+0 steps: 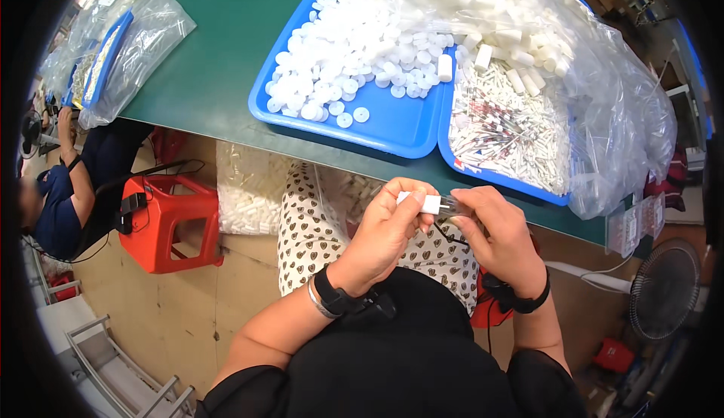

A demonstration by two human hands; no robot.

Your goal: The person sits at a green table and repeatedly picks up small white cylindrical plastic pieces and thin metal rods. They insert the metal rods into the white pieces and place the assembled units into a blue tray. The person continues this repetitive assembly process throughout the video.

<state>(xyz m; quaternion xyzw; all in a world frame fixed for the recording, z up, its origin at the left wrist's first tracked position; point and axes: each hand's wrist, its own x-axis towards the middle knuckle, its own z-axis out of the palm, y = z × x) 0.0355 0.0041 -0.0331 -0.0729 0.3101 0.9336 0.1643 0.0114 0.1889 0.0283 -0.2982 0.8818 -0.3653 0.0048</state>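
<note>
Above my lap, near the table's front edge, my left hand (381, 229) pinches a small white plastic cylinder (430, 204) between thumb and fingers. My right hand (498, 229) is closed at the cylinder's right end, its fingertips on a small clear-grey piece (449, 205) that meets the cylinder. Exactly how the two pieces join is too small to make out. Beyond my hands, a blue tray (392, 143) holds many white translucent discs (347, 56). To its right, a second blue tray (504, 186) contains many thin white parts (528, 135), some with reddish bits.
A large clear bag of white cylinders (483, 7) lies over the far side of the trays on the green table (204, 79). A red stool (170, 218) and a seated person (64, 192) are at the left. A fan (664, 290) stands at the right.
</note>
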